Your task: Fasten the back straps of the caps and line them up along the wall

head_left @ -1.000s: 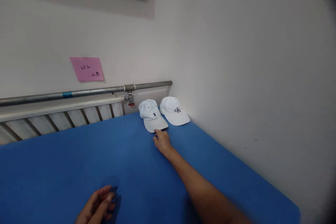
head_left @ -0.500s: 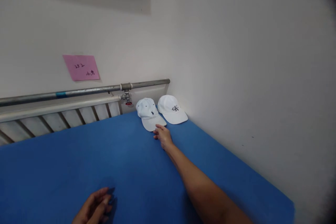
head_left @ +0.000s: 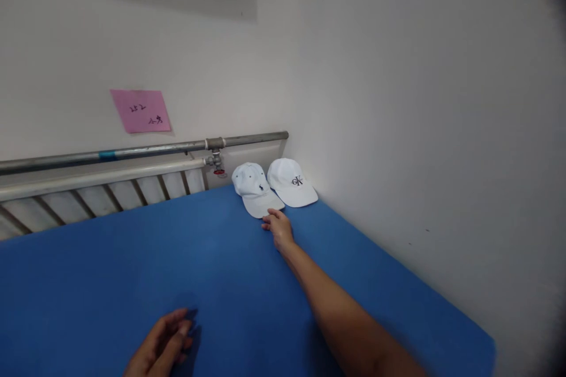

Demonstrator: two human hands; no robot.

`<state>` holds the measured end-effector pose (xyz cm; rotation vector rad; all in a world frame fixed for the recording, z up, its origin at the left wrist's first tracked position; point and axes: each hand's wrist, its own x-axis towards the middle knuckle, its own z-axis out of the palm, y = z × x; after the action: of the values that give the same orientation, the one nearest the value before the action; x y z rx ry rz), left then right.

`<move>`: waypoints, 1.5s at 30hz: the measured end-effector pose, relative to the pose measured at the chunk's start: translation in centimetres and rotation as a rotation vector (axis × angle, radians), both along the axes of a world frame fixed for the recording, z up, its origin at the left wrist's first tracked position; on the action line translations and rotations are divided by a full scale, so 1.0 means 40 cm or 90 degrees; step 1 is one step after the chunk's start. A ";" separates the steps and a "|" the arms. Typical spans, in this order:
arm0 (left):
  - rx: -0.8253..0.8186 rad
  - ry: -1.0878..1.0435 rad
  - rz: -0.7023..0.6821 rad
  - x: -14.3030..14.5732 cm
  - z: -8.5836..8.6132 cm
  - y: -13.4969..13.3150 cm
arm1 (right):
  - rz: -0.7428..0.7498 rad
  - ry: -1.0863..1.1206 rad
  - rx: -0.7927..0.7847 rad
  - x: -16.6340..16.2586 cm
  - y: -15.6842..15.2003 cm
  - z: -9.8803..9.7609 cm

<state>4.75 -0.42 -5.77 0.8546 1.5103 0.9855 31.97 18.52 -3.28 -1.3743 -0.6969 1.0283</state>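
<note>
The cap with the small dark emblem point(head_left: 253, 184) lies on the blue table point(head_left: 110, 271), near the corner. The right hand point(head_left: 280, 231) is at its brim; whether it grips, I cannot tell. The left hand point(head_left: 161, 343) is loosely curled, slightly open.

Blue tabletop point(head_left: 212, 265), flat, of one even colour. Carries in far right corner: pale cap point(head_left: 250, 179), small dark emblem point(head_left: 260, 187) on front, crown upward, brim toward near right; just right of it, white cap point(head_left: 285, 174), dark lettering point(head_left: 297, 181) on front, crown upward, brim likewise toward near right.
</note>
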 end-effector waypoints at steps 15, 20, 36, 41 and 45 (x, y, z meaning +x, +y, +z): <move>0.233 -0.150 0.536 -0.168 0.093 -0.054 | 0.411 -0.317 -0.061 -0.192 -0.246 0.062; 0.283 -0.159 0.749 -0.321 0.091 -0.165 | 0.409 -0.293 -0.032 -0.197 -0.262 0.068; 0.363 -0.094 0.557 -0.301 0.145 -0.084 | 0.435 -0.242 0.015 -0.175 -0.284 0.040; 0.351 -0.088 0.252 -0.190 0.161 -0.087 | 0.434 -0.115 0.034 -0.167 -0.274 0.008; 0.299 -0.123 0.066 -0.163 0.139 -0.089 | 0.459 0.028 0.099 -0.148 -0.270 0.000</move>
<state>-1.77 -3.96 -0.21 0.9797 1.1840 1.4908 26.06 7.71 -3.30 -0.9677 -1.2584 1.5174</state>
